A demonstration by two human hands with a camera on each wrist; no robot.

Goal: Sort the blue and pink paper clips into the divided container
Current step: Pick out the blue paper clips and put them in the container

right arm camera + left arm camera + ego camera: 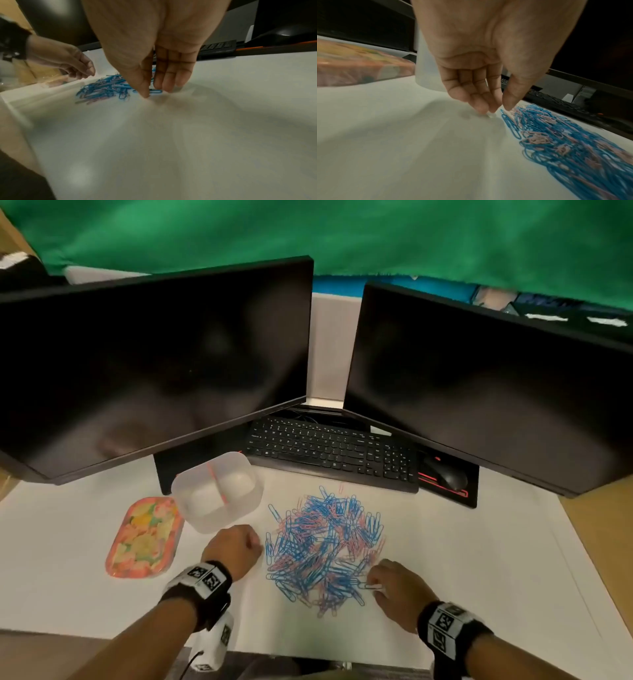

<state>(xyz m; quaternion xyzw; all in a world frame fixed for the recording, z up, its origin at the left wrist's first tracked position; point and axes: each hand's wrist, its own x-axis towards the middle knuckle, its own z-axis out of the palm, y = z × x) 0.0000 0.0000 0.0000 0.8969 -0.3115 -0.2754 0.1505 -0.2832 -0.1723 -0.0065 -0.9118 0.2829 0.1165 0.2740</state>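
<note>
A mixed pile of blue and pink paper clips [325, 546] lies on the white desk. The translucent divided container [191, 491], with a pink partition, stands behind and to the left of the pile. My left hand [257, 546] hangs beside the pile's left edge, just in front of the container. Its fingers [488, 106] point down close to the desk and hold nothing. My right hand [371, 583] is at the pile's near right edge. Its thumb tip and straight fingers [169, 86] rest on the desk on either side of a flat blue clip [157, 91].
A floral tray [144, 537] lies left of the container. A black keyboard [332, 446] and a mouse [445, 472] sit behind the pile, under two dark monitors [154, 364]. The desk's front edge runs just below my wrists.
</note>
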